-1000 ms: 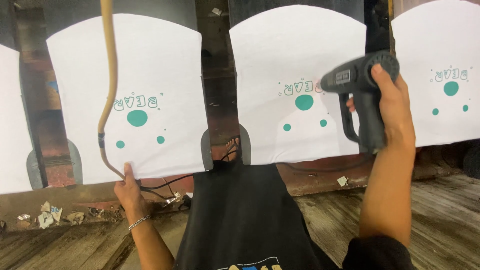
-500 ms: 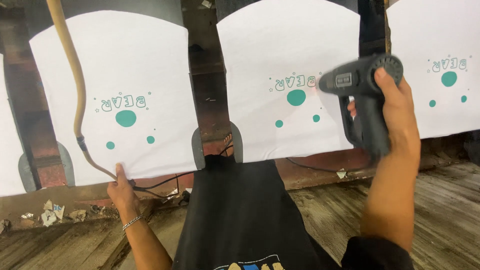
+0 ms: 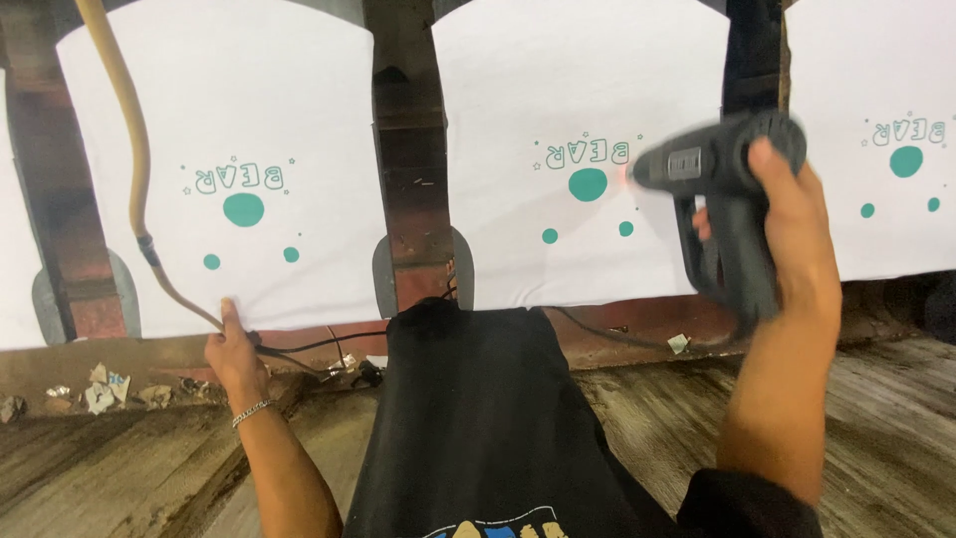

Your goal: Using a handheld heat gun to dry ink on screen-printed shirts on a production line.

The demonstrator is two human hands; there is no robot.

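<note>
black shirt (image 3: 478, 418), silver wrist chain (image 3: 249, 410), bare forearms

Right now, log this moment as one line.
right hand: grips dark heat gun, nozzle toward middle white shirt | left hand: on lower edge of left white shirt | yellow hose: hanging left

Three printed shirts sit side by side on separate boards, with gaps between them. The left hand (image 3: 234, 349) touches the near edge of the left shirt (image 3: 219, 120), just beside a hose (image 3: 127, 130) that hangs down across that shirt's left part. The right hand (image 3: 792, 234) holds a heat gun (image 3: 722, 189) over the right edge of the middle shirt (image 3: 578, 100), its nozzle pointing left at the print. The right shirt (image 3: 876, 80) lies beyond the gun. Paper scraps (image 3: 100, 389) lie below the left shirt. A cable (image 3: 309, 346) runs along under its near edge.
</note>
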